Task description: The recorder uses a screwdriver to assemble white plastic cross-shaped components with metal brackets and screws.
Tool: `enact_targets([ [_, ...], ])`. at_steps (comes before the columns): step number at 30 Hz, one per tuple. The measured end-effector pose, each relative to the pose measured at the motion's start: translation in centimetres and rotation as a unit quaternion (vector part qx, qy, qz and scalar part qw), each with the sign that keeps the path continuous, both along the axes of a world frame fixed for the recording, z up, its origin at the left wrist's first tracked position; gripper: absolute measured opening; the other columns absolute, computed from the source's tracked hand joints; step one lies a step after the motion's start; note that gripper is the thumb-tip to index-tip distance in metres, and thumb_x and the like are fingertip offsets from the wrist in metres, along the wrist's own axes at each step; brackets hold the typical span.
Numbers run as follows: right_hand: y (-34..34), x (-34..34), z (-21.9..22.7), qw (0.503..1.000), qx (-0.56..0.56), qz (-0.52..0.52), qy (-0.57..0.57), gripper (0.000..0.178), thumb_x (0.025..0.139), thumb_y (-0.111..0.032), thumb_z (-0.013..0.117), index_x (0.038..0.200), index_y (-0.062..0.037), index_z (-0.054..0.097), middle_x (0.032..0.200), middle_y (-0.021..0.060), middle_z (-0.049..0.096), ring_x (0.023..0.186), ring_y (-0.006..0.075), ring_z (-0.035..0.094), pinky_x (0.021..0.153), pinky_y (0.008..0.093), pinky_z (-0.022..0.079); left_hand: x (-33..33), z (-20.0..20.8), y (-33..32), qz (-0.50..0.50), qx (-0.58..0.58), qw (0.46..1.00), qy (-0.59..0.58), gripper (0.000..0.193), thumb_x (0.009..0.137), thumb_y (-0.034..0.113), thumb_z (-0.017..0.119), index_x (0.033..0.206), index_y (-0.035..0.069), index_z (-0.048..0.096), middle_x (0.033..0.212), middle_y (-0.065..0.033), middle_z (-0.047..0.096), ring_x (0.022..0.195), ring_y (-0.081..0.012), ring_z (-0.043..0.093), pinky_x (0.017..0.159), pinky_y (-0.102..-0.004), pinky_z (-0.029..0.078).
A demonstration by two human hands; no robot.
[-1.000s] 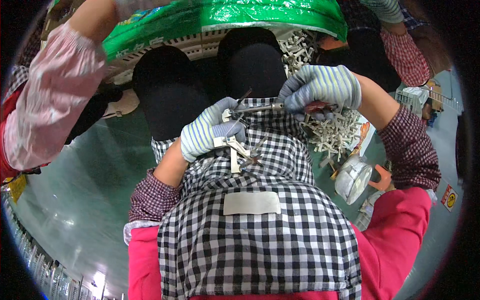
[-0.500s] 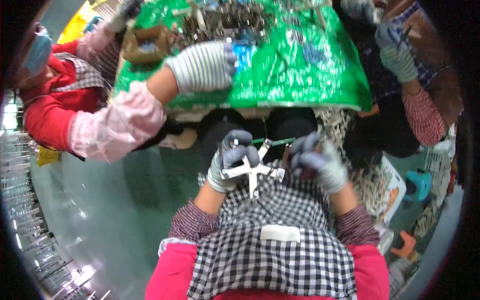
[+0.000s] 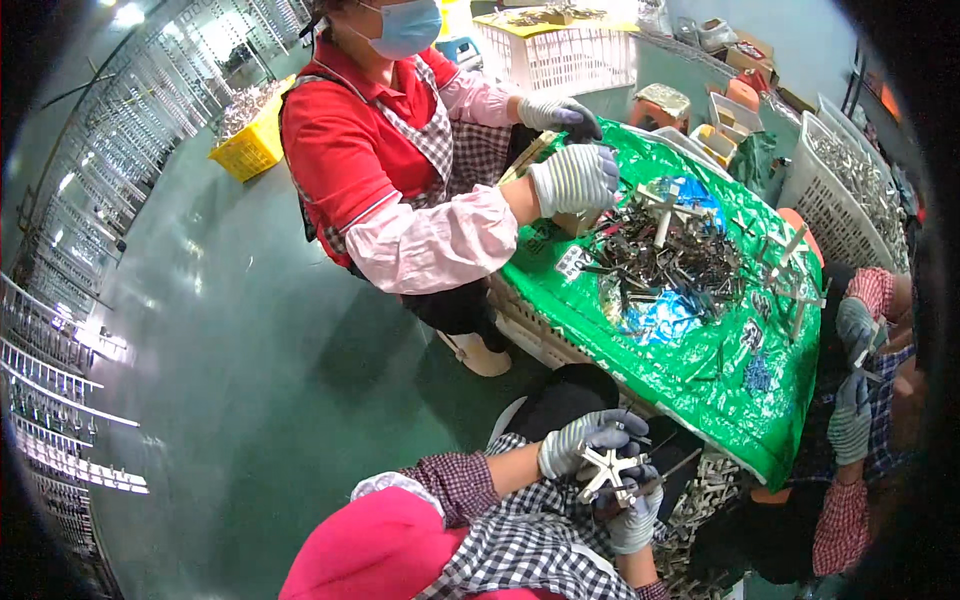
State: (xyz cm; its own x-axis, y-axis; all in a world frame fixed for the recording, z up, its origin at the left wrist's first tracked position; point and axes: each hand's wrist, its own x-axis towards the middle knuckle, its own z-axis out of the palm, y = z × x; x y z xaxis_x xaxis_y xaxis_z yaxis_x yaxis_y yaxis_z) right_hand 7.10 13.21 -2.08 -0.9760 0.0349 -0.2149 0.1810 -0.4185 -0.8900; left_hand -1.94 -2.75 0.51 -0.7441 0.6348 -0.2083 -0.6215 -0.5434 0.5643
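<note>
A white five-armed star-shaped part (image 3: 607, 470) is in front of my lap, tilted toward me. My left hand (image 3: 582, 445), in a grey striped glove, is closed around its far side. My right hand (image 3: 634, 518), gloved alike, is close against the near right arm of the part, with its fingers curled. A thin dark strip (image 3: 674, 466) sticks out past those fingers. What the right fingers grip is partly hidden.
A green plastic-covered table (image 3: 690, 385) bears a heap of small metal pieces (image 3: 680, 255). A masked co-worker (image 3: 375, 150) reaches over it; another's gloved hand (image 3: 850, 420) is at the right. Pale parts (image 3: 700, 505) lie beside my legs. Crates (image 3: 565, 60) stand behind.
The view has swung left and up, so my hands now appear lower and farther right. My right hand has come in from apart to beside the star-shaped part. The left keeps its hold.
</note>
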Motion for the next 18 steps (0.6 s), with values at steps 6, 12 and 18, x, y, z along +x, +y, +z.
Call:
enact_targets([
  [6, -0.5, -0.5, -0.9, 0.997, -0.058, -0.041, -0.030, 0.023, 0.082, -0.019, 0.060, 0.100, -0.0084, 0.051, 0.088, -0.0013, 0.053, 0.077, 0.0094, 0.053, 0.065, 0.0252, 0.046, -1.0, -1.4, 0.4, -0.044, 0.072, 0.995, -0.056, 0.037, 0.084, 0.017, 0.060, 0.117, 0.004, 0.051, 0.091, -0.0058, 0.064, 0.081, -0.0136, 0.063, 0.072, -0.0281, 0.053],
  [12, 0.3, -1.5, 1.0, 0.999, 0.039, 0.028, -0.017, 0.040, 0.080, -0.015, 0.064, 0.114, 0.0010, 0.053, 0.106, 0.0066, 0.058, 0.090, 0.0124, 0.056, 0.076, 0.0263, 0.047, -0.7, -1.2, 0.9, -0.044, 0.072, 0.995, -0.056, 0.044, 0.084, 0.024, 0.062, 0.119, 0.003, 0.049, 0.093, -0.0057, 0.063, 0.082, -0.0128, 0.061, 0.074, -0.0269, 0.051],
  [18, -1.7, -1.5, 1.5, 0.997, 0.076, 0.010, -0.022, 0.029, 0.084, -0.018, 0.058, 0.109, -0.0034, 0.054, 0.109, 0.0105, 0.055, 0.091, 0.0211, 0.057, 0.077, 0.0348, 0.048, -1.2, -0.1, 0.3, -0.056, 0.045, 0.997, -0.007, 0.044, 0.082, 0.019, 0.062, 0.119, 0.000, 0.047, 0.098, -0.0091, 0.063, 0.086, -0.0150, 0.061, 0.078, -0.0310, 0.050],
])
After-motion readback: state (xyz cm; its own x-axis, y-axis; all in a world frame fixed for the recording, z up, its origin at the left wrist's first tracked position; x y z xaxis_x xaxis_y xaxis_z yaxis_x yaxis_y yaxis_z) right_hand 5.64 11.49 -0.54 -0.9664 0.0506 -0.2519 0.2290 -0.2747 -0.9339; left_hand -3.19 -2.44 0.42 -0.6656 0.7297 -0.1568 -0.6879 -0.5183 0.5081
